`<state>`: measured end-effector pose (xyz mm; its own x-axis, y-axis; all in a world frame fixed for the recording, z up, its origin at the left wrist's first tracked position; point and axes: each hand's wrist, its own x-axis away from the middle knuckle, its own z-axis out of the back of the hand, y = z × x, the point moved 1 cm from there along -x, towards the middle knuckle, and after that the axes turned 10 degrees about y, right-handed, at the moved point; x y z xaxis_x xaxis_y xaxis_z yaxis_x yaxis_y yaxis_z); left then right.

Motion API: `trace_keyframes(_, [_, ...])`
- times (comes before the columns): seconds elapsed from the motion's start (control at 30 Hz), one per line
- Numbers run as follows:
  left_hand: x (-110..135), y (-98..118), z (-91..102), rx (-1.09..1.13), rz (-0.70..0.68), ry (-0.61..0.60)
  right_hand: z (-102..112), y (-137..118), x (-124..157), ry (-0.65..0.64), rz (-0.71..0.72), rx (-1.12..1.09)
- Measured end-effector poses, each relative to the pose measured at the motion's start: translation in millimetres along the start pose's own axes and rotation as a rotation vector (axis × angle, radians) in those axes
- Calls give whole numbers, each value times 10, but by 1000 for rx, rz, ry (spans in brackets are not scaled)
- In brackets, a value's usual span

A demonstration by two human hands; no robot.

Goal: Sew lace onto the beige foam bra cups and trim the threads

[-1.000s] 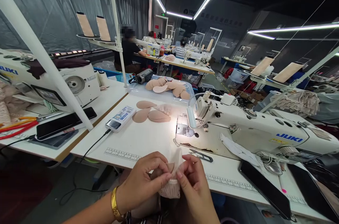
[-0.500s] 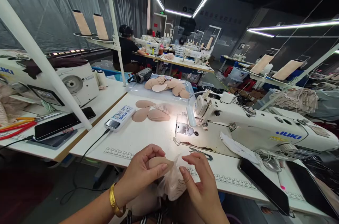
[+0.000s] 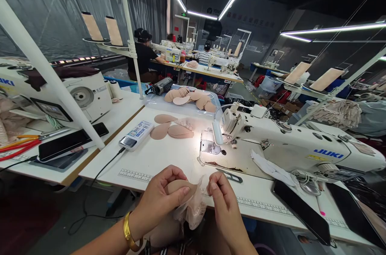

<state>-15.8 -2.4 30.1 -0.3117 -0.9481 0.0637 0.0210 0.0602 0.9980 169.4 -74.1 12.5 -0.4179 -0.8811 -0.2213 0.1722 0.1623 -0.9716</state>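
Observation:
My left hand (image 3: 169, 194) grips a beige bra pad (image 3: 181, 185) between thumb and fingers, in front of the table's near edge. Sheer, pale lace fabric (image 3: 194, 211) hangs from the pad's pointed end. Just to the right of the lace, my right hand (image 3: 224, 198) is closed in a pinch; whatever sits between its fingertips is too small or hidden to make out. Behind that hand, a pair of thread snips (image 3: 232, 176) lies on the table. More beige pads (image 3: 170, 128), one with lace on it, rest left of the sewing machine's lit needle area.
A white JUKI sewing machine (image 3: 289, 138) fills the right side. Phones (image 3: 301, 211) lie at the front right. A white device (image 3: 137, 134) with a cable sits left. Behind are a plastic tray (image 3: 153, 102) of pads and a camcorder (image 3: 163, 85). Co-workers sit farther back.
My right hand's fingers have gone from spread apart to pinched together. The lace has shifted and hangs more loosely, a little to the left. My left hand keeps its grip on the pad.

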Motion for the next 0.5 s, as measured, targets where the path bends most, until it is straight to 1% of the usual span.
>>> trace_keyframes(0.07, [1,-5,1,5,-6,-1,9,-27,21,22,164,111])
trace_keyframes(0.13, [7,-5,-10,28,-2,-24,-2,-59,53,33,348,251])
trace_keyframes(0.17, [10,-4,-19,45,9,-39,-13,-72,68,35,418,308])
trace_keyframes(0.2, [13,-3,-28,64,24,-50,-24,-81,79,38,467,351])
trace_keyframes(0.27, [17,1,-45,94,56,-66,-42,-86,89,48,504,383])
trace_keyframes(0.3, [19,2,-50,102,63,-68,-46,-81,86,55,485,365])
trace_keyframes(0.33, [20,3,-53,106,62,-71,-46,-70,78,60,429,319])
trace_keyframes(0.37, [22,2,-53,106,56,-71,-43,-52,68,57,337,250])
trace_keyframes(0.47, [32,-10,-36,99,36,-48,-41,37,48,9,-6,-21])
trace_keyframes(0.5, [35,-18,-26,106,38,-56,-46,68,50,-7,-89,-98])
